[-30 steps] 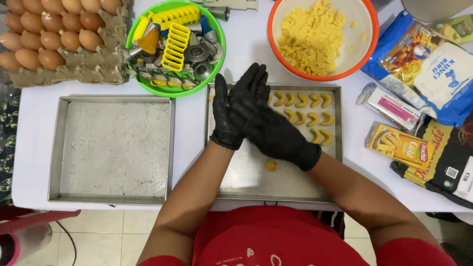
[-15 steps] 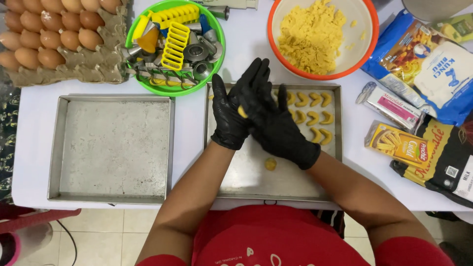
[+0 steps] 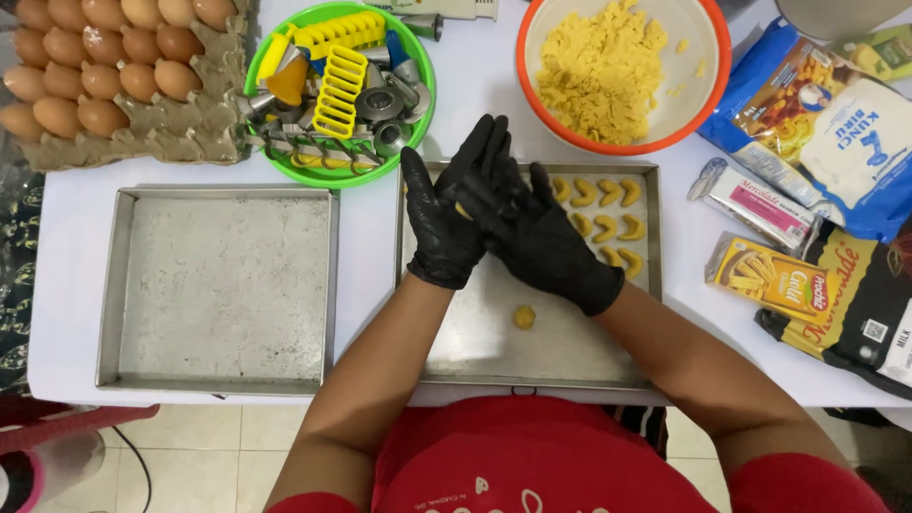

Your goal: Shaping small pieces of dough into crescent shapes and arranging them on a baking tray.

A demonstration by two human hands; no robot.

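Observation:
Both hands wear black gloves and press together over the right baking tray. My left hand lies under my right hand, with a small piece of yellow dough squeezed between the palms. Several crescent-shaped dough pieces lie in rows at the tray's far right. A small ball of dough sits alone near the tray's middle. The orange-rimmed bowl of crumbly yellow dough stands just beyond the tray.
A second metal tray lies on the left. Behind it are a carton of brown eggs and a green bowl of cutters and moulds. A flour bag and other packets crowd the right side.
My right hand has slid back toward me across the left palm, rolling the dough between them. The trays and bowls have not moved.

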